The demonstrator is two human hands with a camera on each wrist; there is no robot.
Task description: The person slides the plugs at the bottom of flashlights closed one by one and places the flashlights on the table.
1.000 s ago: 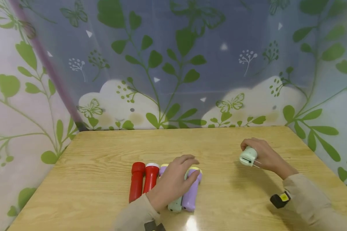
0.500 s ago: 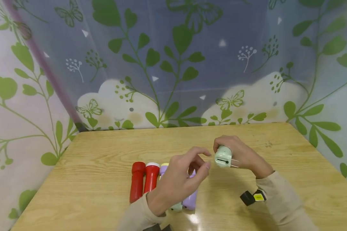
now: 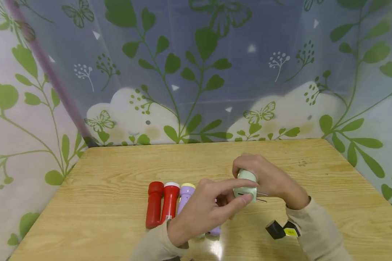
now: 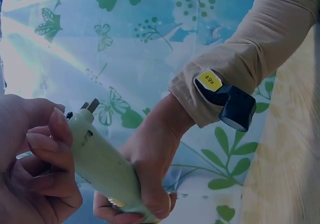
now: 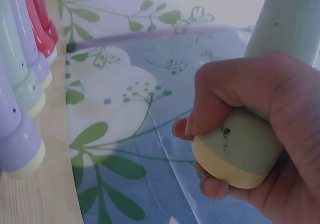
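Note:
My right hand [image 3: 269,177] grips a pale green flashlight [image 4: 105,159] round its head end, just behind the yellow rim seen in the right wrist view. The tail points toward me, and two metal plug prongs [image 3: 262,197] stick out from its side. At that tail end, my left hand [image 3: 205,204] has its index finger and thumb on the slotted end cap, pinching it. The other left fingers are curled in the left wrist view. The flashlight is held up above the table.
A row of flashlights lies on the wooden table [image 3: 111,181]: a dark red one [image 3: 155,204], a red one with a white rim [image 3: 171,199], a purple one [image 3: 186,194] and others partly hidden by the left hand. Patterned fabric [image 3: 196,72] stands behind the table.
My right hand has brought the pale green flashlight leftward. My left hand has moved from over the row to the right, and its fingers now touch the flashlight's tail.

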